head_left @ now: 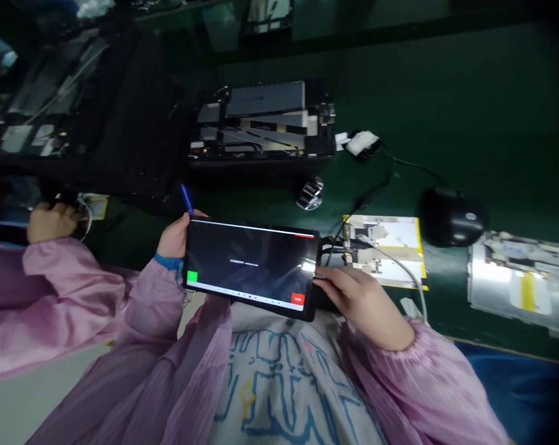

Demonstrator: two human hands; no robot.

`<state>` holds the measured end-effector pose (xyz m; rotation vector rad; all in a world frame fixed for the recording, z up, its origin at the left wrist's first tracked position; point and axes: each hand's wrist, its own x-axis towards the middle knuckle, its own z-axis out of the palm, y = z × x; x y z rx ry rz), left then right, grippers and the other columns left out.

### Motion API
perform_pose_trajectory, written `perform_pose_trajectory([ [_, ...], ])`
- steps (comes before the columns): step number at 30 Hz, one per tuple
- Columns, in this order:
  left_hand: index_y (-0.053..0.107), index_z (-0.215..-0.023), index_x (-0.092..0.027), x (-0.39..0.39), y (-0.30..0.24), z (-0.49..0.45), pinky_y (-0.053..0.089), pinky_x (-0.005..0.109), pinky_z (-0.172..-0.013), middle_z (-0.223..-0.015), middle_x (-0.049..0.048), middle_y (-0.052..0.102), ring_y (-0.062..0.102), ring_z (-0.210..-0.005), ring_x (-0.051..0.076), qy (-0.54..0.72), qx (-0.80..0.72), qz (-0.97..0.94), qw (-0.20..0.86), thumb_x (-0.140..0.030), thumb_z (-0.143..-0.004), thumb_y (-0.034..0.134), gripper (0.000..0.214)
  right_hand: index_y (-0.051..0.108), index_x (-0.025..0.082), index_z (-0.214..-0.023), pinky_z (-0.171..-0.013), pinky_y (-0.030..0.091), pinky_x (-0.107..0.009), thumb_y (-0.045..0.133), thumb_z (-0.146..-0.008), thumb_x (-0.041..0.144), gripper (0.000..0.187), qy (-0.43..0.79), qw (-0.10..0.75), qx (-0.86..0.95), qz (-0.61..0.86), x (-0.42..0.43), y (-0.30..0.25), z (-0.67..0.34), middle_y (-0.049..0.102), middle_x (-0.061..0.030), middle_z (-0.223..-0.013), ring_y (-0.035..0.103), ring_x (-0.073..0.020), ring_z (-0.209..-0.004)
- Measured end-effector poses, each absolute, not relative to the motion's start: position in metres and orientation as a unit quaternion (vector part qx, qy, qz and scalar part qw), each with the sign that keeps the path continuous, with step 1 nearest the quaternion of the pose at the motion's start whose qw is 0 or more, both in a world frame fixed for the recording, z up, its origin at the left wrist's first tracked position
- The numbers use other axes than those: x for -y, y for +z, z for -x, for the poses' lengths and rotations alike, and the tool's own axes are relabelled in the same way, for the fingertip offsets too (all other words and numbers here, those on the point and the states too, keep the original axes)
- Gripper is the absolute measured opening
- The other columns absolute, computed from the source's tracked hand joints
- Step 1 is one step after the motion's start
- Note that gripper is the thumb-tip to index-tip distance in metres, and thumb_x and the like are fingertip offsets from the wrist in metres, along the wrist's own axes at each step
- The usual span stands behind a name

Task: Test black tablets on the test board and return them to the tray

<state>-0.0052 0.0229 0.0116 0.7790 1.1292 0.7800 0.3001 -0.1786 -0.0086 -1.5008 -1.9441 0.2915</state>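
Tablet point(250, 266) | held in both hands at near edge of green tabletop point(446, 123) | left hand point(175, 238): grip clenched on tablet's left edge, blue pen point(187, 199) alongside | right hand point(363, 303): grip clenched on right edge | far: opened device housing point(261, 120)

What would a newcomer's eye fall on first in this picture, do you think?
The tablet, held at centre by the left hand and right hand, its dark screen showing a green square and a red button. Above it, an opened device chassis sits on the green mat.
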Motion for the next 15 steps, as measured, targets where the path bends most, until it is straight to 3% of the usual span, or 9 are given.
perform_pose_trajectory([
  [7, 0.066, -0.081, -0.010, -0.0178, 0.0074, 0.0093, 0.050, 0.023, -0.054, -0.067, 0.0055, 0.067, 0.063, -0.058, 0.015, 0.346, -0.467, -0.366, 0.727, -0.039, -0.080, 0.065, 0.029, 0.063, 0.013, -0.102, -0.063, 0.051, -0.029, 0.059, -0.089, 0.021, 0.016, 0.076, 0.326, 0.770, 0.543, 0.1800, -0.0097, -0.3031, 0.061, -0.0057, -0.081, 0.060, -0.0166, -0.071],
  [15, 0.067, -0.080, -0.010, -0.0150, 0.0038, 0.0102, 0.048, 0.022, -0.053, -0.066, 0.0050, 0.066, 0.061, -0.056, 0.013, 0.352, -0.448, -0.374, 0.732, -0.040, -0.078, 0.067, 0.030, 0.061, 0.016, -0.098, -0.062, 0.052, -0.027, 0.056, -0.089, 0.018, 0.011, 0.084, 0.329, 0.775, 0.533, 0.1784, -0.0023, -0.2999, 0.055, -0.0047, -0.084, 0.059, -0.0148, -0.073],
])
